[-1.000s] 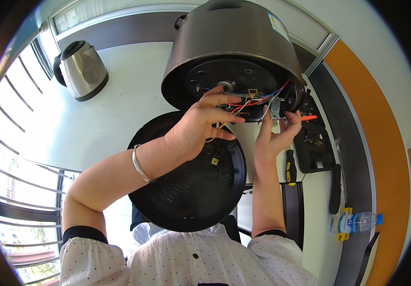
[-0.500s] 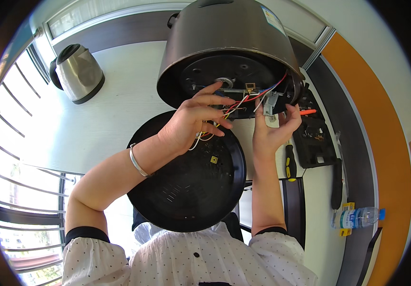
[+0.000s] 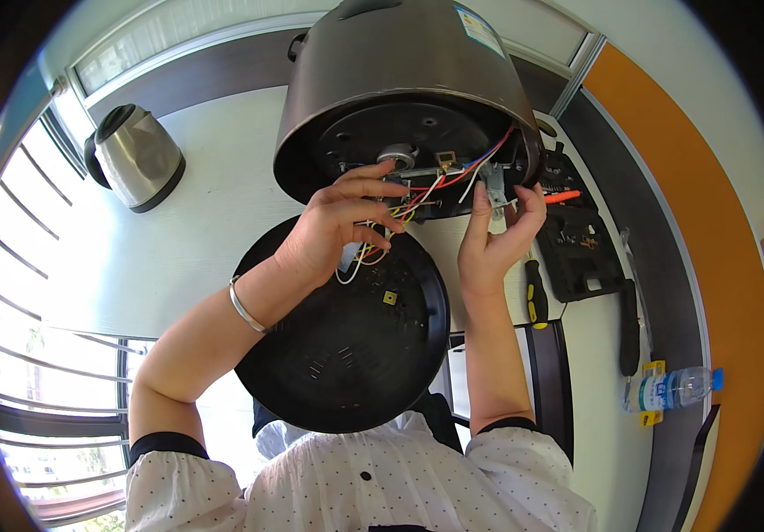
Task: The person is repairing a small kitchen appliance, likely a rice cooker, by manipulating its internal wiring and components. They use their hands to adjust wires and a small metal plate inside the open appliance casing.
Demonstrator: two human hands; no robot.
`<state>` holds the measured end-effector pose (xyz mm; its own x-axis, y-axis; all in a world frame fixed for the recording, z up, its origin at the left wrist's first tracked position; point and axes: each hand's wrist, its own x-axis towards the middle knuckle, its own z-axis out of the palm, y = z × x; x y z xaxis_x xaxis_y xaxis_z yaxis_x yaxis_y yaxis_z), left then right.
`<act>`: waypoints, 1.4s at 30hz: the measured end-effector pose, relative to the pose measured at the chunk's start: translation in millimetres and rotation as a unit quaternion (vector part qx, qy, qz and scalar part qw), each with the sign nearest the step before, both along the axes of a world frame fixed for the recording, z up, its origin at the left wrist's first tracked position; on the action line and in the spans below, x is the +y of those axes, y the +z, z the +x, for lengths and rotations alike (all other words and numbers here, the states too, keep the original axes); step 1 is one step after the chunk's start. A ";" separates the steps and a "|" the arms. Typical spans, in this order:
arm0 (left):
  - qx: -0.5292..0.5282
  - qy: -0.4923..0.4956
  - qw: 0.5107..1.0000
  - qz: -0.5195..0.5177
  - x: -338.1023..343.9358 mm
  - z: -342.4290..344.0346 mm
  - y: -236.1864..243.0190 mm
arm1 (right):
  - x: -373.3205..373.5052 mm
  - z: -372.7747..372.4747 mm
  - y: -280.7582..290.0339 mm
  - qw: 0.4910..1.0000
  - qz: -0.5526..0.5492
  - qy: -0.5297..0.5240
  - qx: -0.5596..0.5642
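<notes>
A brown electric cooker body [image 3: 400, 66] lies on its side with its hollow underside toward me. My left hand [image 3: 333, 222] reaches to the underside, fingers spread and fingertips against a bundle of red, white and yellow wires [image 3: 417, 206]; its thumb is hidden. My right hand [image 3: 499, 244] pinches a small grey metal bracket [image 3: 495, 184] between thumb and fingers at the underside's lower right edge. Below both hands, the wires run down to a round black base cover [image 3: 329, 355] with vent slots. A small yellowish square piece [image 3: 390, 298] sits in that cover.
A steel kettle [image 3: 138, 160] stands at the left of the white table [image 3: 222, 133]. To the right are a black tool case [image 3: 581, 257], an orange-handled tool [image 3: 564, 196], a yellow-black screwdriver [image 3: 536, 297], a black-handled tool [image 3: 629, 328] and a water bottle [image 3: 679, 390].
The view has shifted slightly, moving the cooker a little left in the picture. My right fingers have closed in on the metal bracket. My left hand stays at the wires.
</notes>
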<state>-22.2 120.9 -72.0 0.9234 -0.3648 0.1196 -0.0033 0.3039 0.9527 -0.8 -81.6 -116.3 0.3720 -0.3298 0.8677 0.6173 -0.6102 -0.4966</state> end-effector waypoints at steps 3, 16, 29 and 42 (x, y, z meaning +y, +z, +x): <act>-0.003 0.005 1.000 0.004 -0.9 0.8 0.3 | -1.5 2.4 -4.8 0.999 0.029 0.018 0.000; -0.007 0.028 1.000 0.005 -6.9 -9.3 2.0 | 1.8 1.2 -1.9 1.000 0.027 0.007 0.005; -0.033 0.015 0.998 0.049 -4.4 -12.8 6.2 | 1.2 1.8 -2.6 1.000 0.024 0.014 -0.005; -0.042 -0.038 0.998 0.024 -0.3 -1.3 3.1 | -1.7 1.0 -0.4 0.994 0.096 0.045 0.023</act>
<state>-23.5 120.6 -68.9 0.8806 -0.4398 0.1764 -0.0626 0.2611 0.9633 0.1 -83.3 -116.6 0.4454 -0.4515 0.7731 0.6387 -0.4450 -0.6278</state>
